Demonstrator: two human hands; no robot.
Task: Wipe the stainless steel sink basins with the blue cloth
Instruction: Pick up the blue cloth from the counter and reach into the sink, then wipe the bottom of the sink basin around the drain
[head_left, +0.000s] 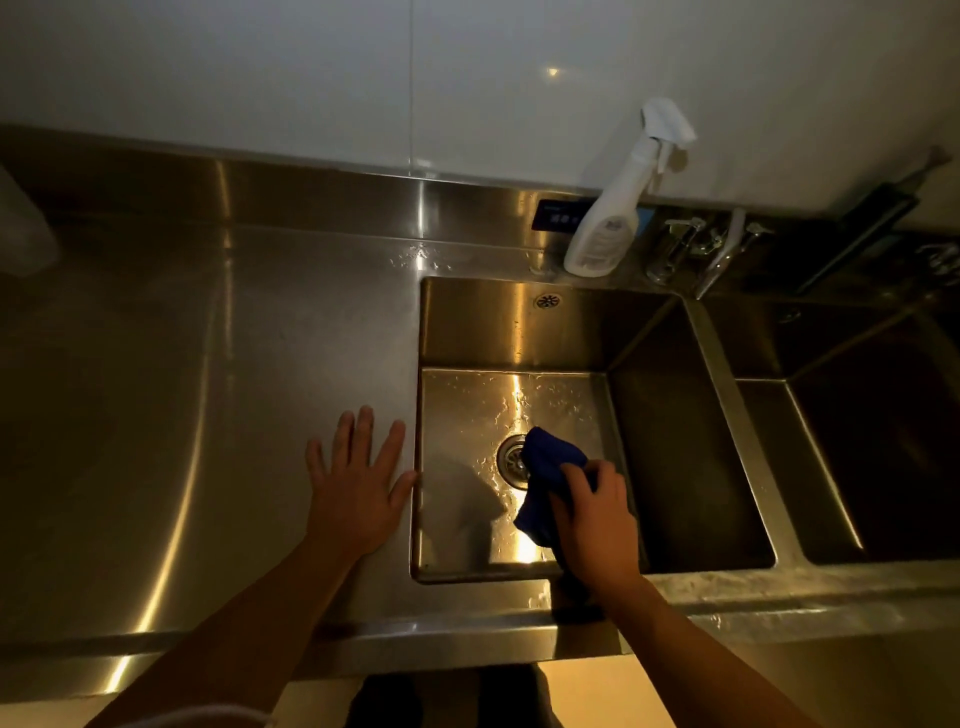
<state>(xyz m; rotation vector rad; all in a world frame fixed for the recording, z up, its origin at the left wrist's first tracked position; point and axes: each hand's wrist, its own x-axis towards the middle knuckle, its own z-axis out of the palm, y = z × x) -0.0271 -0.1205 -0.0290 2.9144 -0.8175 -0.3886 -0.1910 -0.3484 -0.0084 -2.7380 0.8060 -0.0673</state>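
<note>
- Where the steel desk (208, 389) stretches widest, on the left, the left hand (358, 488) lies flat on it with its fingers straight and spread. It holds nothing, and its thumb tip reaches the rim of the left basin (478, 332).
- Just right of that thumb, the basin floor is beaded with water droplets, and a round drain (511, 460) sits near its middle.
- The blue cloth (550, 483) is bunched on the basin floor, its upper fold covering the right edge of the drain. It is well apart from the left hand.
- The right hand (597, 519) sits on the cloth's right side with its fingers curled round the fabric, gripping it — most of the cloth shows to the left of the knuckles.
- On the back ledge behind this basin stands a white spray bottle (608, 223), tilted in the wide-angle view, and a tap (719, 260) is just to its right.
- Farthest right is the right basin (857, 441) — dark, with neither hand in it.
</note>
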